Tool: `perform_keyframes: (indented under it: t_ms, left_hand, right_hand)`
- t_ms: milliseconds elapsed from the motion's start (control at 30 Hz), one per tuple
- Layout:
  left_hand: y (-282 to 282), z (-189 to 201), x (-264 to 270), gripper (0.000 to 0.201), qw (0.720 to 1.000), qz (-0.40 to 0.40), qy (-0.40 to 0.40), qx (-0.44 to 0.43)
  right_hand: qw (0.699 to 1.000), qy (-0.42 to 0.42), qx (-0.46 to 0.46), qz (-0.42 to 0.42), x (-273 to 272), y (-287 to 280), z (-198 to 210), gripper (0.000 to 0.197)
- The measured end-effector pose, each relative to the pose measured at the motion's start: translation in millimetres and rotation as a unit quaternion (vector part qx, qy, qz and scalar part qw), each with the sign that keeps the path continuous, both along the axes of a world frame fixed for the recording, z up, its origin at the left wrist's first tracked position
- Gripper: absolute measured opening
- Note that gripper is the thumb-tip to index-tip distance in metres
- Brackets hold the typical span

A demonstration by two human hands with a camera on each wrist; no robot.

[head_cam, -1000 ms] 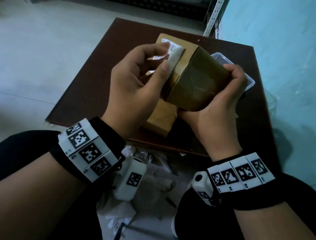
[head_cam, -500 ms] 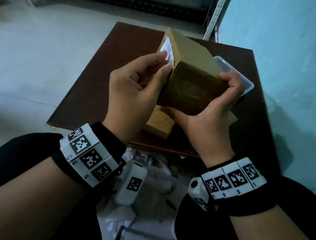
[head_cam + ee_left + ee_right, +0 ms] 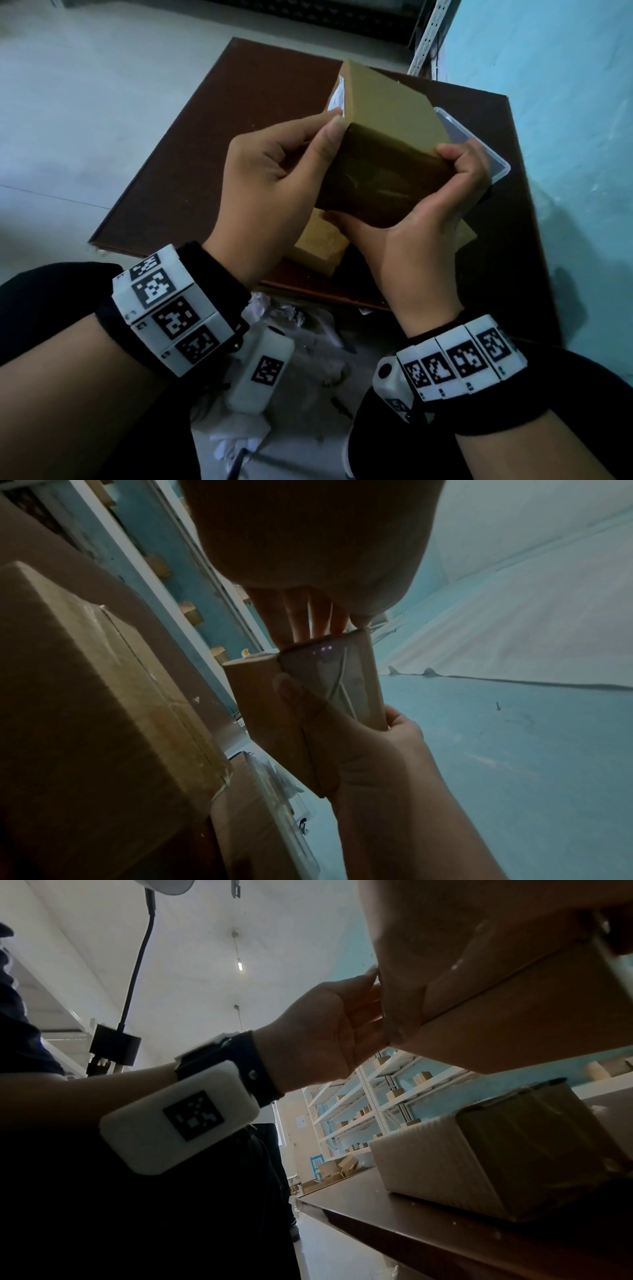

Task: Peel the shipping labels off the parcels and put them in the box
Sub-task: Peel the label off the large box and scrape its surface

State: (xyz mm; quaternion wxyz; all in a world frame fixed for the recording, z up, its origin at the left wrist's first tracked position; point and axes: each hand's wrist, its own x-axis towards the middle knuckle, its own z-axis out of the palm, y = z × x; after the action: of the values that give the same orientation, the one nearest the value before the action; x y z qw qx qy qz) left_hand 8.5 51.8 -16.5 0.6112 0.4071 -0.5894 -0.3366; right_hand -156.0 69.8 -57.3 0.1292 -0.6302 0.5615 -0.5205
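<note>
The white shipping label (image 3: 337,99) sits on the left face of the brown cardboard parcel (image 3: 390,113), mostly hidden; only a sliver shows. The parcel is held raised above the dark brown table (image 3: 212,144). The right hand (image 3: 418,233) clamps the parcel's near taped end from below. The left hand (image 3: 274,185) has thumb and forefinger together at the label's near edge; whether they pinch the label cannot be told. A second cardboard parcel (image 3: 322,245) lies beneath, largely covered. The clear plastic box (image 3: 479,144) lies far right, partly hidden.

parcel (image 3: 387,113) held up in both hands | left hand (image 3: 274,185) pinching white label (image 3: 337,97) | right hand (image 3: 431,219) gripping parcel end | second parcel (image 3: 320,245) on brown table (image 3: 212,144)
</note>
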Motion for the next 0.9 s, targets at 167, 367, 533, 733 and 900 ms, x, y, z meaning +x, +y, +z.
perform_keyframes:
  t_ms: [167,367,533,733,900]
  left_hand:
    - [1,2,1,0.020,0.998,-0.009,0.031,0.054]
    - [-1,0,5,0.015,0.998,0.013,0.024,0.063]
    - [-4,-2,9,0.008,0.996,0.021,0.005,0.088]
    - [-4,-2,10,0.011,0.996,0.033,-0.001,0.088]
    - [4,1,-1,0.011,0.997,0.021,0.029,0.067]
  right_hand:
    - [1.000,0.012,-0.020,-0.003,1,2,2,0.112]
    - [0.999,0.022,-0.023,0.005,3,2,6,0.103]
    - [0.999,0.029,-0.010,0.030,3,3,10,0.103]
    - [0.965,-0.240,0.064,0.084,-1,3,28,0.046]
    - [0.936,-0.345,0.065,0.031,-4,0,37,0.033]
